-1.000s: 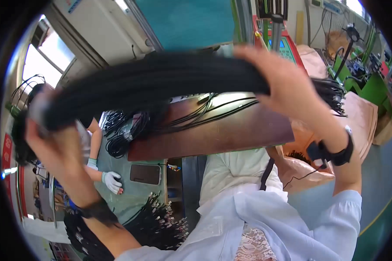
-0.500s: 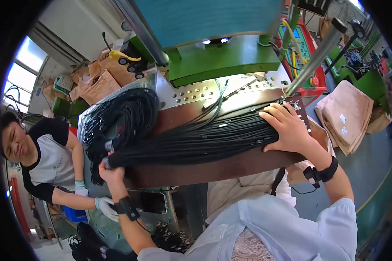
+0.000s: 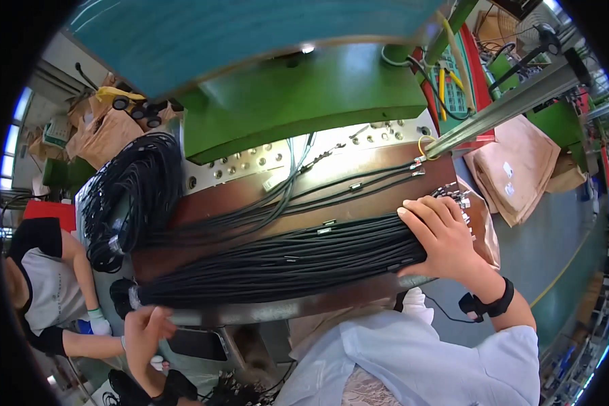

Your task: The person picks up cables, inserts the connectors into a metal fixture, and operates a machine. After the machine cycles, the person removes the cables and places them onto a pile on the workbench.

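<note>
at far left, a co-worker (image 3: 37, 287) in a grey and black shirt stands beside the bench, one gloved hand (image 3: 100, 327) low by its edge. next to this, a coiled heap of black cables (image 3: 132, 196) hangs over the left end of the brown work plate (image 3: 230, 196). the wearer's left hand (image 3: 145, 331) sits just below the left end of the straight cable bundle (image 3: 277, 260); it is blurred, its fingers loosely curled, and whether it actually touches or grips the bundle cannot be told. the bundle itself lies lengthwise across the plate, parallel to the metal front rail (image 3: 271, 310), its left end gathered at a band near the plate's corner. a few loose cables (image 3: 298, 196) fan away above it towards the green press body (image 3: 304, 88). the right hand (image 3: 440, 237) rests palm down on the right end of the bundle, fingers spread over the strands and pressing them flat rather than closed around them; connector ends (image 3: 457, 197) show just beyond the fingertips. as a judgement, the step goes best if the right hand keeps the strands pinned and parallel while the left end is steadied, so no cable crosses another or slides off the rail. at far right lie folded brown sacks (image 3: 514, 169).
</note>
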A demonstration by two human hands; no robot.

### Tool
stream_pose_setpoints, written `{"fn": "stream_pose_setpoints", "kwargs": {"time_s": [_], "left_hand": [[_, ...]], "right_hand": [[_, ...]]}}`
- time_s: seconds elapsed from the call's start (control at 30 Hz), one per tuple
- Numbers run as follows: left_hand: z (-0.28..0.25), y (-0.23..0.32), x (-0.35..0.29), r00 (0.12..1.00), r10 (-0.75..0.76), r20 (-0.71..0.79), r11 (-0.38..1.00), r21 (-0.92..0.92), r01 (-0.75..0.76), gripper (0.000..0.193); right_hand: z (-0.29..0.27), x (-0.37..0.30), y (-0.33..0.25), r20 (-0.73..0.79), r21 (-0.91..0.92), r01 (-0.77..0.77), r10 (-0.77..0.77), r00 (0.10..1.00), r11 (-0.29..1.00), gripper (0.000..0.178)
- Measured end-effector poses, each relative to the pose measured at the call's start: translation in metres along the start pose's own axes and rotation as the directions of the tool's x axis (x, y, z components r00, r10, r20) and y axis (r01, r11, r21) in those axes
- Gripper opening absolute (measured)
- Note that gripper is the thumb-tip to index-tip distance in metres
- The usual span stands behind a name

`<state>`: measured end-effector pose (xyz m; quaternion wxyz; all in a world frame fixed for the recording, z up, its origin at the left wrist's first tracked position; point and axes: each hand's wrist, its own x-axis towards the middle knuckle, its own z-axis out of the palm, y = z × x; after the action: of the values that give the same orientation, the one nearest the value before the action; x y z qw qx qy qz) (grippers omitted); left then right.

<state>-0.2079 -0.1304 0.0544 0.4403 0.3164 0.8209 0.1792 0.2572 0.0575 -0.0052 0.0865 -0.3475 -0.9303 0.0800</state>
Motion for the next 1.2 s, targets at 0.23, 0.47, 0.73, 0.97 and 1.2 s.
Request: {"fn": "stream_pose_setpoints", "kwargs": {"time_s": [0.23,0.47,0.73,0.97,1.2], "left_hand": [[0.192,0.143,0.049,0.380,0.890,0.253,0.217,0.497,-0.840,0.034],[0.194,0.154,0.072,0.520,0.815,0.256,0.480,0.204,-0.853,0.015],[0.191,0.170,0.085,0.520,0.844,0.129,0.487,0.221,-0.845,0.016],[0.220,0.180,0.097,0.190,0.952,0.241,-0.019,0.665,-0.747,0.012],[0.216,0.200,0.106,0.469,0.793,0.389,0.218,0.538,-0.814,0.019]], "right_hand": [[-0.014,0.005,0.003,0.024,0.129,0.051,-0.054,0.998,0.990,0.078],[-0.004,0.089,0.044,-0.116,-0.068,0.240,-0.246,0.962,0.968,0.039],[0.035,0.144,0.059,0.226,-0.004,0.122,-0.118,0.967,0.993,0.033],[0.042,0.139,0.066,-0.046,0.077,0.202,-0.199,0.979,0.976,0.020],[0.011,0.127,0.063,0.204,0.083,0.113,-0.128,0.971,0.990,0.023]]}}
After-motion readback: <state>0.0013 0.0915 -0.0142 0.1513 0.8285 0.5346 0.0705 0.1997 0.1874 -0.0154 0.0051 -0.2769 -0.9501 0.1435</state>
